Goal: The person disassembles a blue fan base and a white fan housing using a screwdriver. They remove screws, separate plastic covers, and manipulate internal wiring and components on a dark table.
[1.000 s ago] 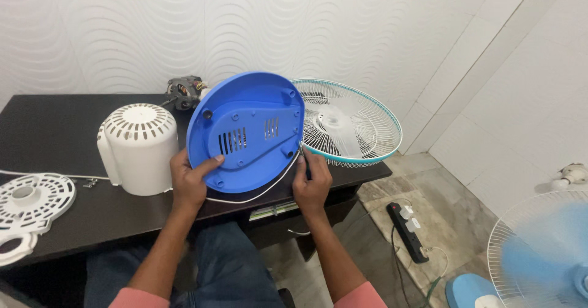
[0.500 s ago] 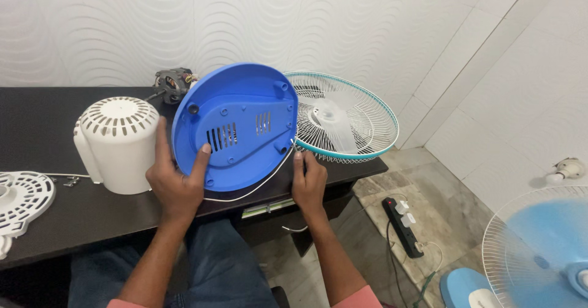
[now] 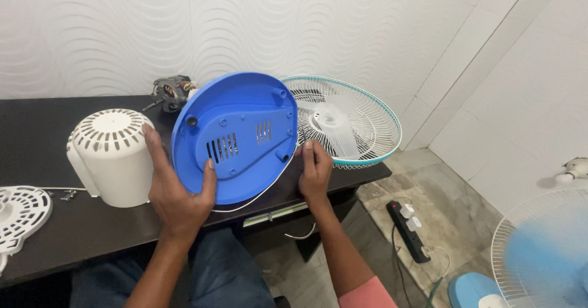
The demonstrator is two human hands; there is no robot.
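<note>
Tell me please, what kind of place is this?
Probably a small home repair spot for fans: a bare electric motor, a white wire fan guard with teal rim and a white vented plastic housing on a dark table.

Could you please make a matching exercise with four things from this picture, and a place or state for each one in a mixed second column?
Things:
1. blue fan base
2. white motor cover
3. fan guard with teal rim
4. black power strip

Places or states:
A. on the floor tiles, with plugs in it
B. lying at the right end of the dark table
C. held tilted, underside with vents facing the camera, between the left hand and the right hand
D. standing on the table, left of the left hand

Pairs: 1-C, 2-D, 3-B, 4-A
</note>
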